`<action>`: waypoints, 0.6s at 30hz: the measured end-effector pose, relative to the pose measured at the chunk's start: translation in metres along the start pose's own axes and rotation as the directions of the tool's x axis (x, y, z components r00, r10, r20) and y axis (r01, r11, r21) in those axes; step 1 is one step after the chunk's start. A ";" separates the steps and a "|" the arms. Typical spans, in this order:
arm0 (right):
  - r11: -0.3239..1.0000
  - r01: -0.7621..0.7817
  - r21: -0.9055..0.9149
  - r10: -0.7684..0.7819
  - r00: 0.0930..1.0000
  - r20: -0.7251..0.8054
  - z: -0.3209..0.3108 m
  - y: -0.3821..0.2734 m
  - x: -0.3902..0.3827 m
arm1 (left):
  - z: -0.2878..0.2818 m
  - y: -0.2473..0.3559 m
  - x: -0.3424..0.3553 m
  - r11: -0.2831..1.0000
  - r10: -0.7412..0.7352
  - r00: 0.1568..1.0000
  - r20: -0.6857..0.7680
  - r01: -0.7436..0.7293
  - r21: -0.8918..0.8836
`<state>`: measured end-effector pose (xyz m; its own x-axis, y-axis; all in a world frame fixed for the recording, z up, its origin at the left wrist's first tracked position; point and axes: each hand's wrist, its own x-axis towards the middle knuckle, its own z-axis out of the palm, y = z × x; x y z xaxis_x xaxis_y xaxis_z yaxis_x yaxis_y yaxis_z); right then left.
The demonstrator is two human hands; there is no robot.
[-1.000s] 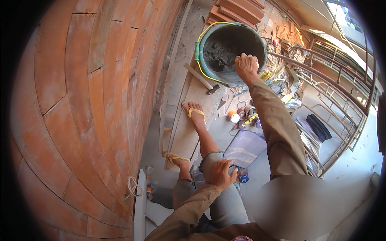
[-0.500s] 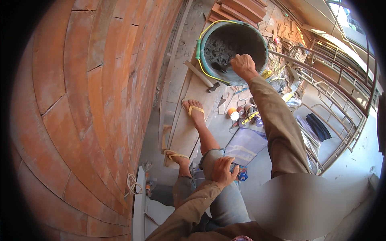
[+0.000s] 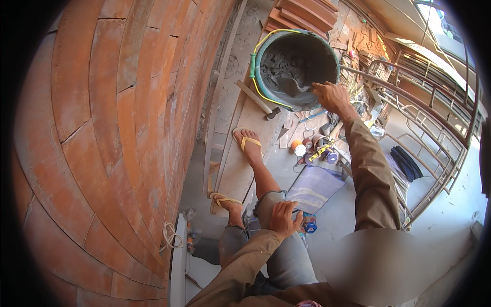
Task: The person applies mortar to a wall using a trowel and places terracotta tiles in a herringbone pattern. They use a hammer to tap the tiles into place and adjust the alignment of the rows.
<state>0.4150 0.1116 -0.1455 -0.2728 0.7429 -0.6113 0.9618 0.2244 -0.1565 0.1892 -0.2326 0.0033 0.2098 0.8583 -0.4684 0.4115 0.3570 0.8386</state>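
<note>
A dark bucket point(image 3: 261, 84) with a yellow wire handle and green grip stands on the plank, with wet grey mortar point(image 3: 279, 64) inside. My right hand point(image 3: 333, 98) is at the bucket's right-hand near rim, its fingers bent over the edge. They appear closed on the handle end of a trowel, though the handle is mostly hidden. The trowel's dark pointed blade point(image 3: 291, 87) lies low in the bucket against the mortar. My left hand point(image 3: 284, 217) rests on my knee, fingers loosely spread, holding nothing.
A brick wall point(image 3: 102, 128) rises along the left. A hammer point(image 3: 255, 100) lies on the wooden plank point(image 3: 230, 174) under my sandalled feet. Stacked tiles point(image 3: 302, 18) sit beyond the bucket. Tape rolls point(image 3: 298, 148) and scraps litter the floor, and metal frames point(image 3: 434, 117) stand at right.
My right hand has moved right and slightly nearer, from above the mortar to the bucket's rim. More of the trowel blade shows. My left hand stays on my knee.
</note>
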 end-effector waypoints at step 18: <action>0.940 -0.034 -0.339 0.076 0.991 0.111 -0.065 -0.061 -0.170 | -0.003 -0.006 -0.007 1.000 0.003 1.000 0.002 -0.003 0.010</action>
<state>0.4013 0.0126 0.0183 -0.1948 0.6835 -0.7035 0.9068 0.3989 0.1365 0.1827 -0.2398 0.0021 0.2129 0.8587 -0.4661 0.4192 0.3506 0.8374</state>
